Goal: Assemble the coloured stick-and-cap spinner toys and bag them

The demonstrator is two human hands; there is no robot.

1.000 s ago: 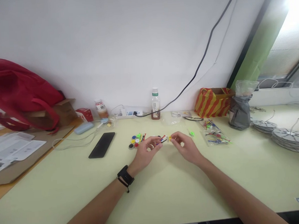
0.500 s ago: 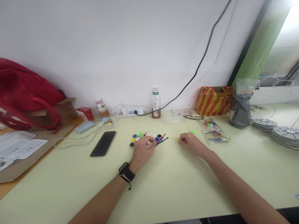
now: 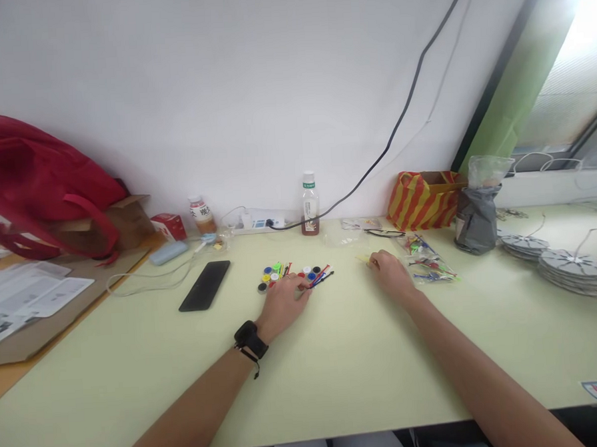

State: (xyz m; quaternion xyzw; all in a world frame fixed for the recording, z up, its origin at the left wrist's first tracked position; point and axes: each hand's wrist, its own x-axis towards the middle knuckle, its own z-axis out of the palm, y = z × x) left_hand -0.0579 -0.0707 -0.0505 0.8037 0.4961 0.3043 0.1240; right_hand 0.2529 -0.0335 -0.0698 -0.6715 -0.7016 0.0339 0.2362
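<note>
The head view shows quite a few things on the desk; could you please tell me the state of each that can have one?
Right hand, closed on the yellow piece
Yellow piece, pinched in the fingertips
Left hand, fingers bent by the coloured pieces; grip unclear
Phone, lying flat, screen dark
Clear bottle, upright, capped
Striped bag, upright, open-topped
Clear packets, filled; seal unclear
Grey discs, stacked

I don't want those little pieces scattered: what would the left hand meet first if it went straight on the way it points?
Most likely the coloured sticks, right in front of the left hand; I can't tell whether the two are touching.
</note>
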